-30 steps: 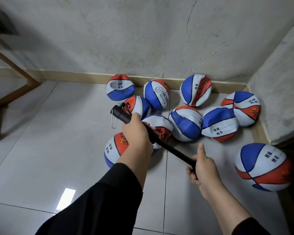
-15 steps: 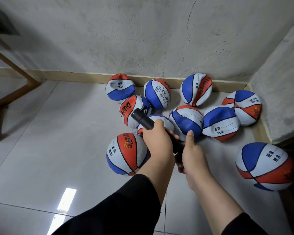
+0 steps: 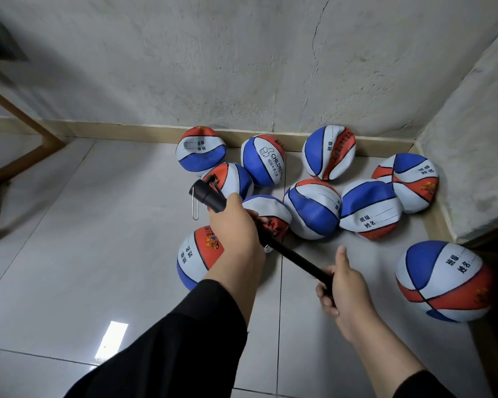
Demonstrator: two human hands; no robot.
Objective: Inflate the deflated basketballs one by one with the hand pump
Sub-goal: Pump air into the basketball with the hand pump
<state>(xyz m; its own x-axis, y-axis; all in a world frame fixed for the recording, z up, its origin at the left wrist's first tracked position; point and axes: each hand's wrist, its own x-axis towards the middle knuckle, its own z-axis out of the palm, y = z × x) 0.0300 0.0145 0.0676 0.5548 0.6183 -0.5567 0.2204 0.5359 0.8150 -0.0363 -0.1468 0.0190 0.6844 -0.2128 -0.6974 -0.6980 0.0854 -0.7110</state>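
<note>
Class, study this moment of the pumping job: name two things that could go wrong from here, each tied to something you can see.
1. The hand pump is held in the air, its rod drawn out toward the right hand; a skewed push might bend it.
2. Its hose end near the left hand shows no visible link to any ball, so strokes may inflate nothing.

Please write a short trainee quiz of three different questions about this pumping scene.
1. True or false: the left hand grips the pump barrel.
2. Which hand holds the pump's handle end? A) left B) right C) neither
3. Fill in: the rod between the hands is pulled ____.

Key: 1 true; 2 B; 3 out. No ball's valve connection is visible here.
</note>
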